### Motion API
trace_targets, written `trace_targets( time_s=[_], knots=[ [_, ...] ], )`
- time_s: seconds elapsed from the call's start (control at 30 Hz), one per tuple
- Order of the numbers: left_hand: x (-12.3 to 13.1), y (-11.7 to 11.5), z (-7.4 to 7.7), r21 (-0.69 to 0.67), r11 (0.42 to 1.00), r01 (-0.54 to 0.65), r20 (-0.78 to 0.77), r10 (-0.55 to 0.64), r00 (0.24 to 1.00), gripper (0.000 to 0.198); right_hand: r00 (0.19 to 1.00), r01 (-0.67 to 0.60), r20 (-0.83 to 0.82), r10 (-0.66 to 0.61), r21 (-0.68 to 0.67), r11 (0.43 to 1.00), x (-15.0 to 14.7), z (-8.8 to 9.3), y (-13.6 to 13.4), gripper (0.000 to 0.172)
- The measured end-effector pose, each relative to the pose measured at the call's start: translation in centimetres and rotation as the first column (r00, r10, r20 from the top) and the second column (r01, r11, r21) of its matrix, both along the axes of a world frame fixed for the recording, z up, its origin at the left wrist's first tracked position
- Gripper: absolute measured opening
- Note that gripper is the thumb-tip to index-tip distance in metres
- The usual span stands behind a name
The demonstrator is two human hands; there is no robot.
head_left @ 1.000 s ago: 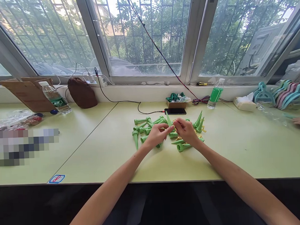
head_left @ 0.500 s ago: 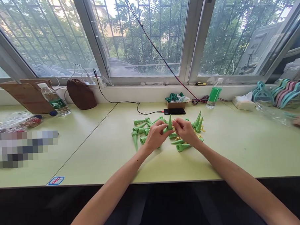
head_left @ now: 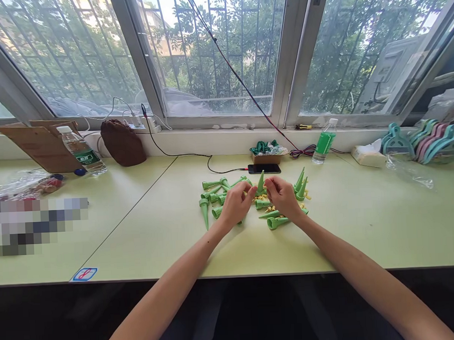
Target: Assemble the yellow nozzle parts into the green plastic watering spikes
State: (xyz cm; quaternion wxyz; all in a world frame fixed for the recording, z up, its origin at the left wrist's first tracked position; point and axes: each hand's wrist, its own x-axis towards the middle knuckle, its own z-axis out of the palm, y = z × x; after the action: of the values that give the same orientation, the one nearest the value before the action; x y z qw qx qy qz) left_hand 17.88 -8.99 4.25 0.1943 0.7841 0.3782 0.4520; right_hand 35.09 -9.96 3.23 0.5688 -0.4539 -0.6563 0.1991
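A green plastic plant-watering spike [head_left: 261, 182] points upward between my hands, tilted slightly to the right. My left hand [head_left: 236, 203] is closed on its lower part with thumb and fingers. Just right of the spike, my right hand [head_left: 284, 196] is pinched shut; whatever lies between its fingertips is too small to make out. Several more green spikes lie around my hands, among them one pointing toward me [head_left: 204, 213] and an open-ended one [head_left: 276, 222]. Two spikes [head_left: 300, 185] stand tip up at the right. Small yellow pieces [head_left: 306, 194] are scattered among them.
Behind the pile, a phone [head_left: 263, 168] with a cable lies before a small box [head_left: 268, 151]. Water bottles stand at right [head_left: 324, 141] and left [head_left: 86, 151]. A tissue box [head_left: 368, 155] and pastel hangers [head_left: 429, 141] sit far right. A brown pouch [head_left: 123, 143] leans by the sill.
The spike in my left hand has shifted slightly right and up and now tilts. My left fingers have moved a little. Another person's hand at the far right has withdrawn almost fully from view.
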Motion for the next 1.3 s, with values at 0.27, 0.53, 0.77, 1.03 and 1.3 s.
trace_targets(
  time_s=[0.27, 0.53, 0.77, 1.03, 1.3],
  knots=[
    [0.1, -0.1, 0.4, -0.449, 0.866, 0.22, 0.102, -0.195, 0.976, 0.074, 0.992, -0.082, 0.095, 0.078, 0.047, 0.996, 0.1, 0.2, -0.5, 0.032],
    [-0.2, -0.2, 0.7, -0.472, 0.836, 0.282, 0.19, -0.216, 0.958, 0.064, 0.99, -0.126, 0.075, 0.121, 0.058, 0.99, 0.2, 0.5, -0.5, 0.029],
    [-0.4, -0.7, 1.3, -0.392, 0.873, 0.291, 0.157, -0.249, 0.956, 0.05, 0.989, -0.15, 0.019, 0.15, 0.034, 0.988, 0.3, 0.4, -0.3, 0.032],
    [-0.3, -0.1, 0.5, -0.105, 0.979, 0.173, 0.09, -0.164, 0.982, 0.035, 0.98, -0.192, -0.045, 0.193, 0.015, 0.981, 0.3, 0.4, -0.3, 0.034],
    [-0.2, 0.3, -0.4, 0.081, 0.985, 0.153, 0.075, -0.159, 0.984, 0.025, 0.945, -0.269, -0.199, 0.26, -0.021, 0.963, -0.1, 0.3, -0.3, 0.038]
  ],
)
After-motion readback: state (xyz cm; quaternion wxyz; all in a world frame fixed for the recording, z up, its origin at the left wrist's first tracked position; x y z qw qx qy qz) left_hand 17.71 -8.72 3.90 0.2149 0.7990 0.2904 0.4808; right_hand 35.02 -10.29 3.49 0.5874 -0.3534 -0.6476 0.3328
